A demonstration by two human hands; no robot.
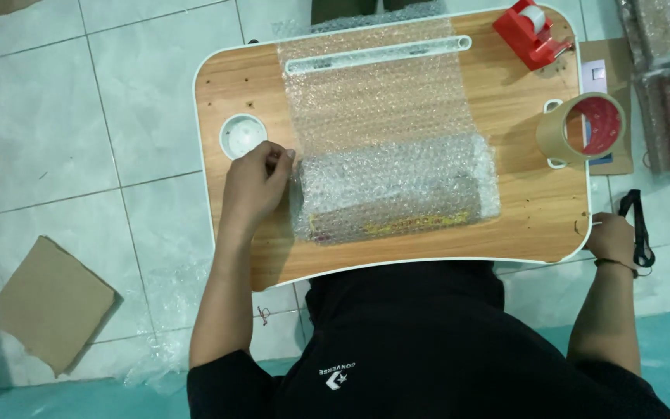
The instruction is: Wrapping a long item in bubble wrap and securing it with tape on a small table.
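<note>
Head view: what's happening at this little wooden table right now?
A person in a black shirt sits at a small wooden lap table. A long item rolled in bubble wrap lies across it. The left hand pinches the roll's left end. The right hand is off the table's right edge, at black scissors. A brown tape roll and red tape dispenser sit at the table's right.
</note>
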